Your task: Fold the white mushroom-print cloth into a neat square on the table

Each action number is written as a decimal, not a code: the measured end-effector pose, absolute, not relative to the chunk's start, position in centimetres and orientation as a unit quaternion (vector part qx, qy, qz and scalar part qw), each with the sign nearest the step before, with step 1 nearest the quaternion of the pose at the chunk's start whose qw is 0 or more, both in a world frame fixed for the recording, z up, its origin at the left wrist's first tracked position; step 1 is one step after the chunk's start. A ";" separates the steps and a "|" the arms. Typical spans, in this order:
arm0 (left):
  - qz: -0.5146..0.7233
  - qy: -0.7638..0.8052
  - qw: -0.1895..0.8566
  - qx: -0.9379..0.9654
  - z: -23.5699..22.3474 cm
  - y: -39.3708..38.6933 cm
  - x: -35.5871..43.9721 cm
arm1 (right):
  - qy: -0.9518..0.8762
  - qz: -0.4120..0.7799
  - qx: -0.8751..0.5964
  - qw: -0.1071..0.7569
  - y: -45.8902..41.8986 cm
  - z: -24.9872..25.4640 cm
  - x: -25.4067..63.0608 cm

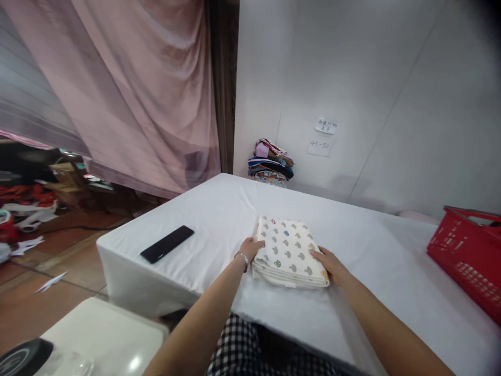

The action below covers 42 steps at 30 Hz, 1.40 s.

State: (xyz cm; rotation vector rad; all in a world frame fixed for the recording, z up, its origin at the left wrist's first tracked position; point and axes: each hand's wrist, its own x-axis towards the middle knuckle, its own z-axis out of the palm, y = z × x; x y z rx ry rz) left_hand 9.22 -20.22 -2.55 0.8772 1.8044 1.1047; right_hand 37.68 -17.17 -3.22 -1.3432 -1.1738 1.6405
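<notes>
A folded cream cloth (288, 249) printed with small grey and coloured shapes lies on the white-covered table (219, 209). My left hand (250, 248), with a bracelet at the wrist, rests against the cloth's left edge, fingers curled onto it. My right hand (329, 264) lies at the cloth's right edge, fingers laid on its near corner. Both hands press the folded cloth from the sides; it stays flat on the table.
A black phone (167, 243) lies on the table to the left. A stack of folded clothes (271, 162) sits at the far edge by the wall. A red basket (467, 253) stands at the right. A white stool (105, 334) is at lower left.
</notes>
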 end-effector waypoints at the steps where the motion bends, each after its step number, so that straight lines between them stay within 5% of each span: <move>1: 0.437 0.708 0.433 0.348 -2.8 -20.6 9.1 | -0.452 0.642 -0.511 0.351 -17.5 -3.2 37.8; 9: 0.412 0.636 0.582 0.294 -2.3 -23.8 9.6 | -0.480 0.693 -0.459 0.279 -18.8 -2.6 38.3; 15: 0.437 0.658 0.542 0.287 -2.5 -24.0 10.2 | -0.477 0.601 -0.525 0.367 -17.8 -2.9 39.1; 19: 0.390 0.698 0.500 0.332 -3.2 -24.3 10.3 | -0.531 0.565 -0.560 0.292 -17.9 -3.3 40.1; 22: 0.385 0.705 0.448 0.393 -3.0 -25.4 10.1 | -0.609 0.403 -0.629 0.266 -18.4 -3.0 40.7; 25: 0.401 0.721 0.283 0.490 -2.3 -26.9 9.9 | -0.701 0.234 -0.603 0.300 -19.6 -2.3 40.5; 29: 0.398 0.634 0.098 0.656 -1.2 -28.3 10.4 | -0.812 0.171 -0.462 0.313 -22.0 -1.4 38.6; 34: 0.293 0.565 0.076 0.767 -1.2 -28.3 11.3 | -0.895 0.153 -0.356 0.219 -23.7 -1.5 35.6; 42: 0.289 0.562 0.077 0.771 -1.7 -27.8 11.2 | -0.876 0.154 -0.401 0.220 -23.5 -2.2 35.2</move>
